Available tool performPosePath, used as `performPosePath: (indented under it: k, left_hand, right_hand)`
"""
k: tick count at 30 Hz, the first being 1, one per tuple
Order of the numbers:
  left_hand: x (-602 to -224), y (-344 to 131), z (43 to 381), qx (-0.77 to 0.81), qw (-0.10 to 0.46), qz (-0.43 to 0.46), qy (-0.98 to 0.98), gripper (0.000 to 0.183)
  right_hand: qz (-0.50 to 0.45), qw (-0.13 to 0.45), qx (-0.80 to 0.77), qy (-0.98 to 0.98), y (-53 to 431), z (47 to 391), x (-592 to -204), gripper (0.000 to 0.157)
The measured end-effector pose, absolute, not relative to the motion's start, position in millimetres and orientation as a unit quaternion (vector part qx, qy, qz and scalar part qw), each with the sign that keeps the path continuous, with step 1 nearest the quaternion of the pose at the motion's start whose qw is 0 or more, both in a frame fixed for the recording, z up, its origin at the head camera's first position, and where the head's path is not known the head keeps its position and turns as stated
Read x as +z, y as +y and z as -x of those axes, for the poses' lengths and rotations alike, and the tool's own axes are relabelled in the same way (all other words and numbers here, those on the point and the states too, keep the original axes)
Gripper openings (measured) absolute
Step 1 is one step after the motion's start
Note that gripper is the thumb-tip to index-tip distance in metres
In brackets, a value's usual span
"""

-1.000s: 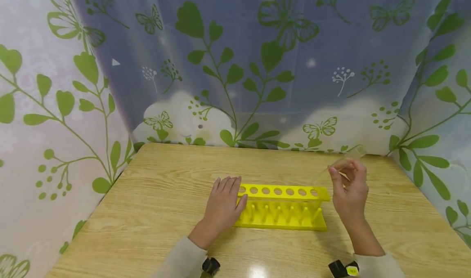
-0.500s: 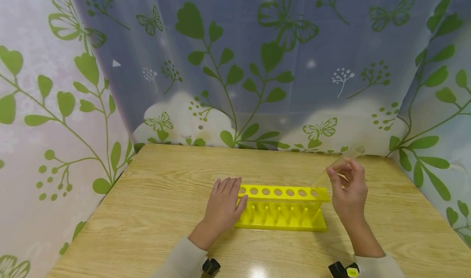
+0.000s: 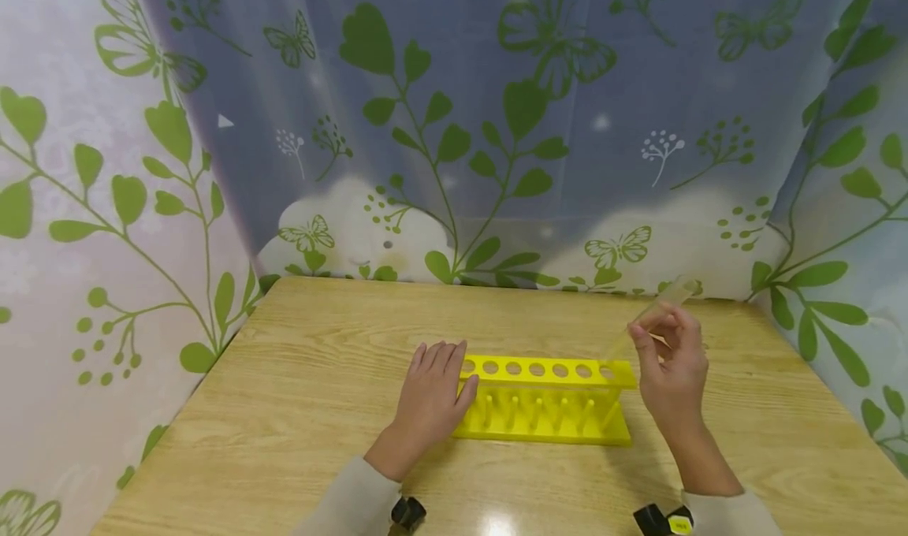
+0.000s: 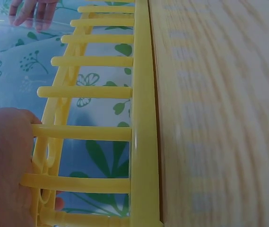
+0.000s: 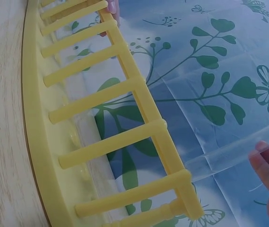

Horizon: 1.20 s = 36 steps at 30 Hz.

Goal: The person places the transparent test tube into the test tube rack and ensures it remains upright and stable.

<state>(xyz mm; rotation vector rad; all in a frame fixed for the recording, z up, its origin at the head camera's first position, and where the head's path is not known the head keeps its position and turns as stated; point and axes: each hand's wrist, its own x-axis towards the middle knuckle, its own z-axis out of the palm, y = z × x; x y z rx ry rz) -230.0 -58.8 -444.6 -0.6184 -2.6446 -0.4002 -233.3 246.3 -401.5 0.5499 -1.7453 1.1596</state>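
A yellow test tube rack (image 3: 542, 433) stands on the table, with a row of holes along its top bar and upright pegs on its base. At its left end my left hand (image 3: 429, 398) grips the top bar, fingers over the bar and thumb on the near side. To the right, my right hand (image 3: 674, 370) pinches a clear test tube (image 5: 229, 153) between thumb and fingers. The tube leans, its upper end to the far right. Its lower end is right at the rack's rightmost hole. No tubes sit in the rack.
The wood-grain table (image 3: 305, 410) extends around the rack. A patterned curtain (image 3: 461, 126) with leaves and butterflies hangs behind the table's far edge and along both sides. Black wrist devices (image 3: 407, 512) sit below both hands.
My right hand has shifted slightly left with the test tube, bringing its lower end closer over the rightmost hole. My left hand and the rack have stayed in place.
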Motion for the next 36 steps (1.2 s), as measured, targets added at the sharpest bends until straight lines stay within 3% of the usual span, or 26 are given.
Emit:
performPosePath:
  k: [36]
  left_hand:
    - [-444.0, -58.1, 229.1, -0.134, 0.198, 0.216, -0.947, 0.053]
  right_hand:
    - [-0.205, 0.471, 0.451, -0.73, 246.9, 231.1, -398.5, 0.041]
